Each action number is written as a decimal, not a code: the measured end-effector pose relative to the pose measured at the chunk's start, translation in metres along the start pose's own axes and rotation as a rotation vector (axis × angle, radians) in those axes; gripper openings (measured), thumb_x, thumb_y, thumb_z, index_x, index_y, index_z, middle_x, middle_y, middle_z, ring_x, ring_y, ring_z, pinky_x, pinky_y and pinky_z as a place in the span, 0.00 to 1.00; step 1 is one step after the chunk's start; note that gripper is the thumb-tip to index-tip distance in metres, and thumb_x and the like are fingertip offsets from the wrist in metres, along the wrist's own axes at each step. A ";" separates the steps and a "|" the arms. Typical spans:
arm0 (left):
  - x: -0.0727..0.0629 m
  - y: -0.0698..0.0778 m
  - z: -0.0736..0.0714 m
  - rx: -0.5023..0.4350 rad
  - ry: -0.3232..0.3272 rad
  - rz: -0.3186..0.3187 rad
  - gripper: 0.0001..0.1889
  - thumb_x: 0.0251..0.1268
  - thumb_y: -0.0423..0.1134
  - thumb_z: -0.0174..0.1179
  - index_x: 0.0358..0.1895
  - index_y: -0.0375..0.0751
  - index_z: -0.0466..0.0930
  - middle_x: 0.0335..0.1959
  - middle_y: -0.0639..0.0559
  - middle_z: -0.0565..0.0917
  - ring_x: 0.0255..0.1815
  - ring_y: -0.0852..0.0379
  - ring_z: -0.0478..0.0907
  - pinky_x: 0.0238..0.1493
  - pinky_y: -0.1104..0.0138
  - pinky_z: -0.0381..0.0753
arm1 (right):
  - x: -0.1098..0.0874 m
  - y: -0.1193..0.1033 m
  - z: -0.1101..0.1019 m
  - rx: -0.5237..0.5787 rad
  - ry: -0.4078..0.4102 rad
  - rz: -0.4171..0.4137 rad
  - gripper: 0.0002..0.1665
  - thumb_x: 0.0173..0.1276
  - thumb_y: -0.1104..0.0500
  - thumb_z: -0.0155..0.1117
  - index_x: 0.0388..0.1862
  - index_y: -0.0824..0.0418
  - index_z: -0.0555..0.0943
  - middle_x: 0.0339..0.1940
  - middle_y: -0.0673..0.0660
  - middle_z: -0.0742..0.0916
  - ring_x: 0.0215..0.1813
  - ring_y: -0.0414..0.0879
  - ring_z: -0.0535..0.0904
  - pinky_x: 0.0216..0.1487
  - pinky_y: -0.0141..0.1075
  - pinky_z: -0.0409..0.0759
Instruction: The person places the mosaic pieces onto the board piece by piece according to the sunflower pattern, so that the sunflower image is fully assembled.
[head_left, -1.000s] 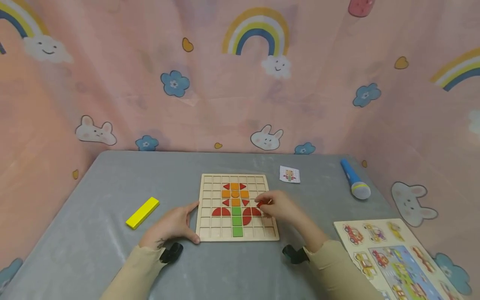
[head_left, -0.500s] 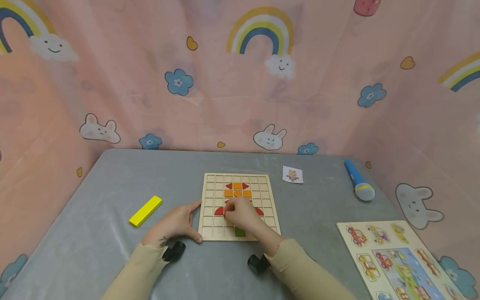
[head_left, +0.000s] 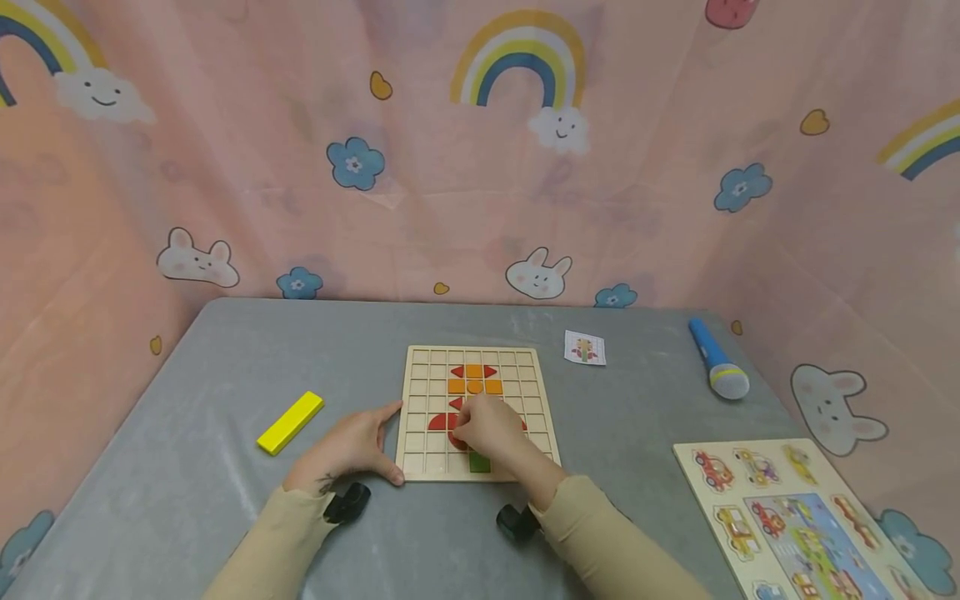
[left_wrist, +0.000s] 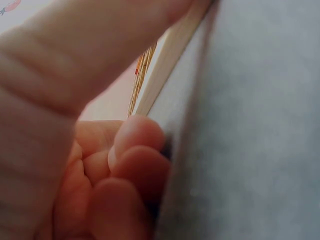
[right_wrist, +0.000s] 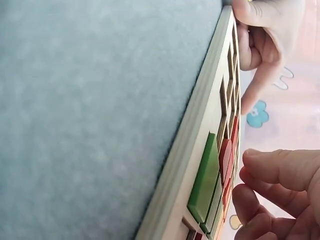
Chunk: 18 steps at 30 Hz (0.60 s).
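A wooden grid board (head_left: 422, 467) lies on the grey table in the head view. Orange squares, an orange circle (head_left: 475, 387), red triangles and green squares (head_left: 479, 462) sit in its cells. My left hand (head_left: 348, 446) rests at the board's left edge, with its thumb near the front corner and its index finger farther up. Over the middle of the board is my right hand (head_left: 491, 425), its fingertips beside a red quarter-circle piece (head_left: 456, 441). In the right wrist view its bent fingers (right_wrist: 272, 167) show nothing between them. The hand covers several cells.
A yellow bar (head_left: 290, 423) lies left of the board. Behind it to the right is a small pattern card (head_left: 584, 348). A blue toy microphone (head_left: 716, 358) and a wooden picture puzzle (head_left: 712, 521) lie on the right side. A pink printed cloth hangs behind.
My right hand moved left from the board's right side to its middle, carrying a small red piece. Now a red quarter-circle shows below the left red pieces. The left hand stayed at the edge.
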<state>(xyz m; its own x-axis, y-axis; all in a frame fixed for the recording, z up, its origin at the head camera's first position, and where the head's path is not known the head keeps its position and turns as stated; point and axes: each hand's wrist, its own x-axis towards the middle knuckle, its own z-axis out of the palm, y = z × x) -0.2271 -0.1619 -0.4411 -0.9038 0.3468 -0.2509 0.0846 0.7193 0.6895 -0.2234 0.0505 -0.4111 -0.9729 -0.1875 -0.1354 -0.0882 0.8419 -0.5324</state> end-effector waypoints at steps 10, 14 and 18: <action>-0.002 -0.001 -0.001 -0.002 0.005 0.013 0.64 0.16 0.44 0.82 0.70 0.39 0.57 0.15 0.51 0.72 0.14 0.59 0.65 0.17 0.68 0.63 | 0.003 0.000 0.006 -0.032 -0.008 -0.020 0.20 0.49 0.56 0.73 0.08 0.56 0.73 0.08 0.46 0.68 0.15 0.41 0.64 0.17 0.32 0.55; -0.003 0.000 -0.001 -0.005 0.007 0.003 0.63 0.17 0.43 0.82 0.70 0.40 0.57 0.15 0.51 0.73 0.15 0.58 0.65 0.18 0.67 0.63 | 0.003 0.003 0.004 -0.032 -0.017 0.001 0.19 0.50 0.57 0.72 0.08 0.56 0.72 0.08 0.46 0.68 0.15 0.41 0.65 0.17 0.32 0.56; -0.004 0.001 -0.002 -0.018 0.005 -0.008 0.63 0.17 0.42 0.82 0.70 0.40 0.57 0.16 0.50 0.73 0.15 0.58 0.65 0.18 0.67 0.63 | 0.005 0.009 -0.004 -0.017 -0.015 -0.001 0.19 0.52 0.56 0.71 0.10 0.56 0.73 0.10 0.47 0.70 0.16 0.41 0.66 0.17 0.32 0.59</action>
